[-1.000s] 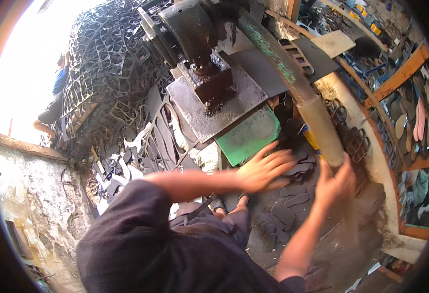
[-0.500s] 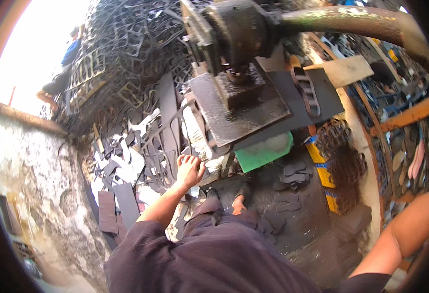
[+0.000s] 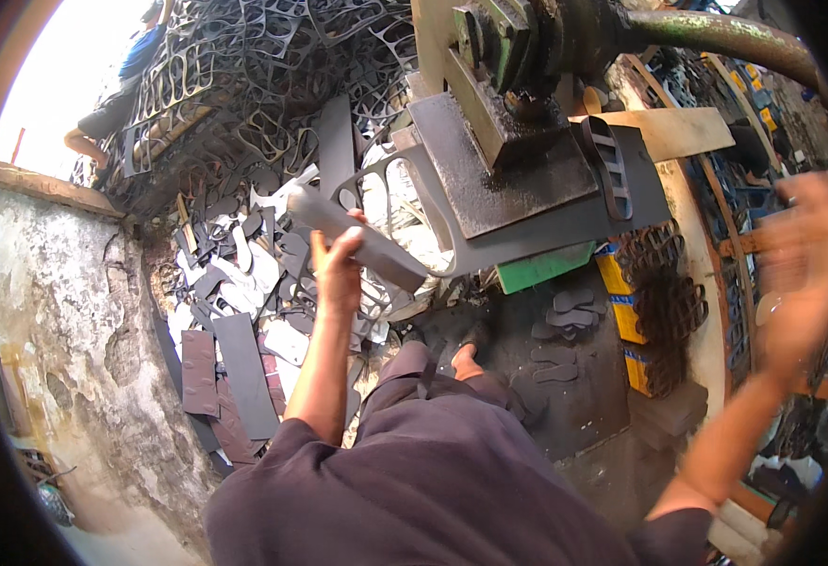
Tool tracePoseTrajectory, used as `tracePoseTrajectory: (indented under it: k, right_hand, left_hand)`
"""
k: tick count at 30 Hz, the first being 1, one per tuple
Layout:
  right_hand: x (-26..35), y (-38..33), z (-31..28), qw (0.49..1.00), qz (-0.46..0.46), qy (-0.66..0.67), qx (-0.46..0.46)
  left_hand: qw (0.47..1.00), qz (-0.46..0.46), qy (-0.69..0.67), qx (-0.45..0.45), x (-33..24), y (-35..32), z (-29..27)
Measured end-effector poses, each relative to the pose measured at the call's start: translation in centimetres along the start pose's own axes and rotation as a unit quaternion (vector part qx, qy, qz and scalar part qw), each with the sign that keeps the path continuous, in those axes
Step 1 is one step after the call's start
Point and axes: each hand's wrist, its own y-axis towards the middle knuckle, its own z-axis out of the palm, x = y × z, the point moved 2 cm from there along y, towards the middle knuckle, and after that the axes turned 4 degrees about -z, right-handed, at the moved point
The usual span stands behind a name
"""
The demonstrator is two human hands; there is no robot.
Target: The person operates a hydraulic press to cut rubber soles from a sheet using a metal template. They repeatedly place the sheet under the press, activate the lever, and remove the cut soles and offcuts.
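Note:
My left hand [image 3: 337, 272] is closed around a dark grey sole-like slab [image 3: 390, 257], held at a slant, with the thumb on top. The slab is just left of a dark sheet [image 3: 518, 231] with sole-shaped cut-outs at its left end. Above that sheet is a press with a thick metal plate [image 3: 489, 179]. On the sheet's right part stands a sole-shaped cutting die [image 3: 608, 170] with crossbars. My right hand [image 3: 803, 259] is raised at the far right, smeared by motion, so its fingers cannot be made out.
A heap of cut-out sheet scraps [image 3: 216, 85] rises at the back left, with white and dark offcuts [image 3: 244, 255] below. Yellow boxes [image 3: 626, 321] and stacked dies [image 3: 664, 311] stand at the right. Cut soles [image 3: 570, 316] lie on the floor. A co-worker's arm [image 3: 84, 143] shows far left.
My left hand, which held no visible slab before, now grips the dark grey one. My right hand has come into view, moving. The press appears farther right and higher.

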Motion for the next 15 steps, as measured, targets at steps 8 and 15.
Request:
tracePoseTrajectory:
  k: [8, 15]
  right_hand:
    - [23.8, -9.0, 12.8, 0.815, 0.200, 0.536, 0.091]
    - [20.1, -15.8, 19.7, 0.831, 0.390, 0.393, 0.056]
  left_hand:
    - [0.933, 0.215, 0.287, 0.030, -8.2, -1.8, 9.4]
    - [0.906, 0.068, 0.364, 0.206, 4.9, -6.8, 16.0]
